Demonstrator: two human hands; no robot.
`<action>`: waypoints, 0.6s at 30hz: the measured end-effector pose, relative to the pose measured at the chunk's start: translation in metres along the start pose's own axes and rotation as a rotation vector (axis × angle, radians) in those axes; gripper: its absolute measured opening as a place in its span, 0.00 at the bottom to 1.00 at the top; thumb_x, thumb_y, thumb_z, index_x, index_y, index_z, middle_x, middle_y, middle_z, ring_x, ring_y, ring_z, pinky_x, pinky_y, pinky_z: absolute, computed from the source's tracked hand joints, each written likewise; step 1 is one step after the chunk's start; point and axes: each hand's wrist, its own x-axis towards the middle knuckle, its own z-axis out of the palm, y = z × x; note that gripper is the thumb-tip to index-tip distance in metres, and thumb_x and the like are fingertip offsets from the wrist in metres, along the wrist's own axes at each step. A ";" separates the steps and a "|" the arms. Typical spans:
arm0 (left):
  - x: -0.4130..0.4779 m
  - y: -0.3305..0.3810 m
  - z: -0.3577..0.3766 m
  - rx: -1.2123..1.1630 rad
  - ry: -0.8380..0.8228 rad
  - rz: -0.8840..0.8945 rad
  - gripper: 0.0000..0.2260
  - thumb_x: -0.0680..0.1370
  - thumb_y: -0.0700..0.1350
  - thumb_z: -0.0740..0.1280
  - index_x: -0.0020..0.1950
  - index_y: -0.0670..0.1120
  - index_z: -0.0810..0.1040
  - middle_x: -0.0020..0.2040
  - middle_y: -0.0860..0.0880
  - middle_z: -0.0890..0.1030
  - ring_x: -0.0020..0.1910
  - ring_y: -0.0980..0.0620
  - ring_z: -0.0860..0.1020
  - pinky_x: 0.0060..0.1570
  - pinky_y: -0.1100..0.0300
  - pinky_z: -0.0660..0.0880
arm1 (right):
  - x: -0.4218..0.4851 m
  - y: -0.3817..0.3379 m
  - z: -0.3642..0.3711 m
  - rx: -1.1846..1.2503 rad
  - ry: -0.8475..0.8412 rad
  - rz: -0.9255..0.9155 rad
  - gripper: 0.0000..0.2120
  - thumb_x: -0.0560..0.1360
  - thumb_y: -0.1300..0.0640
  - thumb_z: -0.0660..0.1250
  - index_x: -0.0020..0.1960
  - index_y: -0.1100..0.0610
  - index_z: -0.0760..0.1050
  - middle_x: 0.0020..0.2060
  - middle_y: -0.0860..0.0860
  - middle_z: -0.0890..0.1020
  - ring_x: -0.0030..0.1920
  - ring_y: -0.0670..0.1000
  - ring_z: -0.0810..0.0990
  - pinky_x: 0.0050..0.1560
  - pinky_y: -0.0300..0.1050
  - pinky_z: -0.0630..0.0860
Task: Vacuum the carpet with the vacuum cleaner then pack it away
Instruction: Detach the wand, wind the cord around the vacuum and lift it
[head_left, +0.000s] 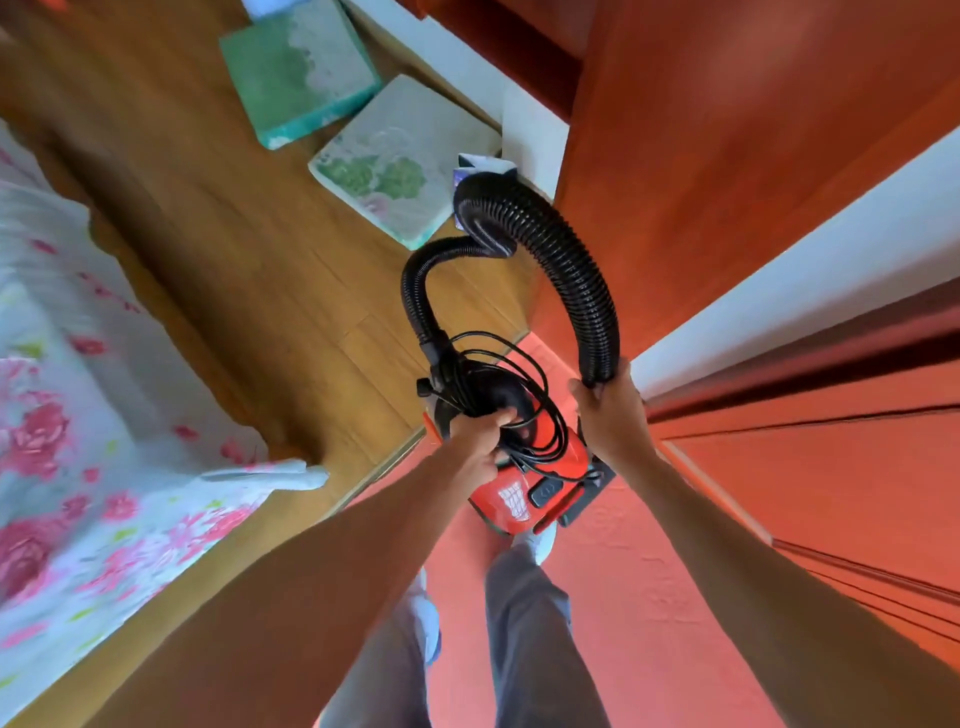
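Head view: left hand clenched the coiled cord atop the vacuum cleaner, just toward 6 o'clock of centre, over the carpet. Right hand gripped the hose arching toward 12 o'clock.

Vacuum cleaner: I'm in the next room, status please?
Left hand grips coiled cord atop vacuum cleaner. Right hand grips end of hose. Two cushions on floor ahead.

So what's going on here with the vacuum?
A person stands on the red carpet holding a red vacuum cleaner. The left hand grips its top along with the looped black cord; the right hand holds the free end of the black hose, which arcs over the machine. With the cord coiled, this looks like packing away, not vacuuming. Two cushions lie on the wooden floor ahead.
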 end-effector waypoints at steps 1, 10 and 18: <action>0.010 0.005 0.008 0.003 -0.002 -0.016 0.11 0.76 0.35 0.73 0.56 0.41 0.76 0.45 0.41 0.84 0.36 0.45 0.84 0.44 0.49 0.83 | 0.012 0.002 0.000 -0.005 -0.007 0.002 0.14 0.79 0.57 0.65 0.59 0.64 0.66 0.45 0.58 0.78 0.46 0.62 0.79 0.38 0.46 0.66; 0.161 0.010 0.064 0.052 0.022 -0.109 0.18 0.75 0.38 0.75 0.63 0.37 0.77 0.59 0.39 0.82 0.55 0.39 0.82 0.57 0.41 0.79 | 0.126 0.049 0.052 -0.076 -0.020 0.061 0.14 0.79 0.56 0.64 0.57 0.62 0.64 0.48 0.62 0.79 0.48 0.64 0.79 0.41 0.51 0.72; 0.319 -0.034 0.106 0.066 0.018 -0.096 0.13 0.75 0.37 0.74 0.58 0.37 0.80 0.43 0.45 0.81 0.36 0.51 0.77 0.32 0.63 0.75 | 0.219 0.125 0.138 -0.324 0.031 0.014 0.12 0.78 0.56 0.64 0.55 0.58 0.63 0.48 0.64 0.80 0.50 0.67 0.79 0.44 0.59 0.76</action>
